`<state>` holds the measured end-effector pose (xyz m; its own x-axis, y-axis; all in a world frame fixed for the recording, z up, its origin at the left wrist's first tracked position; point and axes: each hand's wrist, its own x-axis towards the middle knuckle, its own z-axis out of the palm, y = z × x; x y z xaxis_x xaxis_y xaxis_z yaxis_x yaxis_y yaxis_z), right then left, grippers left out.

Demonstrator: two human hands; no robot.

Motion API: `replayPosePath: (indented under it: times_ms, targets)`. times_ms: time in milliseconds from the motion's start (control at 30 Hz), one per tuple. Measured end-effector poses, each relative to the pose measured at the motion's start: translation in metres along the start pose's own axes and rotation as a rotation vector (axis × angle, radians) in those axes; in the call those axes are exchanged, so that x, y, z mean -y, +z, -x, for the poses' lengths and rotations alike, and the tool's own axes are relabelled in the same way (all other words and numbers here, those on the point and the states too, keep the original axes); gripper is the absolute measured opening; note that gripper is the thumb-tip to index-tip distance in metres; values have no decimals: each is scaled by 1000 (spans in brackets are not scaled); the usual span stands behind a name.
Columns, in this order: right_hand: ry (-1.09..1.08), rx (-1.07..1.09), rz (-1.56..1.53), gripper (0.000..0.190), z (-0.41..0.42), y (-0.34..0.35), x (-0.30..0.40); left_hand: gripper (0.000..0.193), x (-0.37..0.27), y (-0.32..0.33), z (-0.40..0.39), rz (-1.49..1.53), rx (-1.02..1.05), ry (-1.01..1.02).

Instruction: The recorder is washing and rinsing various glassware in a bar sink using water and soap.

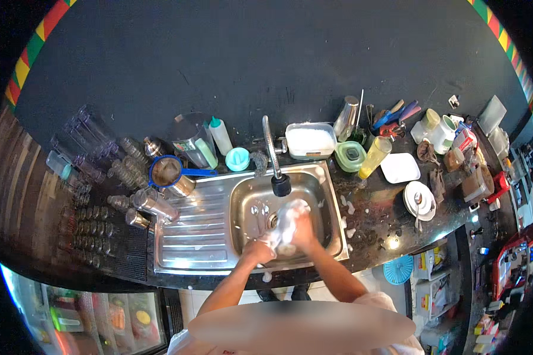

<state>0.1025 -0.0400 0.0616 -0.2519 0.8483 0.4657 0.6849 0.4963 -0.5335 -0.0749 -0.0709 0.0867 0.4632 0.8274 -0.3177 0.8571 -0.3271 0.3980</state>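
Over the stainless steel sink basin (244, 195), a longish object (286, 222) coated in white foam slants between my hands. Blur and suds hide what kind of object it is. My left hand (258, 253) grips its lower end by the basin's front rim. Wrapped around its upper right side is my right hand (303, 231), with foam on the fingers; whether it also holds a sponge cannot be made out. Two spoons (260, 210) lie on the basin floor beside the drain (272, 221). Above the hands hangs the black head of a flexible faucet (281, 184).
Left of the basin, a ribbed drainboard (193, 242) borders glasses (153, 202) and a blue-rimmed strainer (166, 171). Behind stand a squeeze bottle (221, 135) and a white tub (311, 140). At right are a tall yellowish glass (375, 156), a white tray (399, 168) and stacked plates (411, 199).
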Motion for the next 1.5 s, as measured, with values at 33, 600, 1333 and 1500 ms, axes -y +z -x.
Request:
replayPosePath:
  times_ms: [33,600,1333,1500]
  targets:
    - [23,-183,134,24,-12,-10,-6,29,-18,-18,8,-80,-25,-102]
    - [178,-469,165,34,-9,-5,14,31,11,-11,-9,820,271,-32]
    - [936,-333,-1058,42,26,31,70,16,1,5,-56,1820,219,-225]
    - [779,429,-1449,42,55,34,17,19,32,18,-87,1880,80,-267]
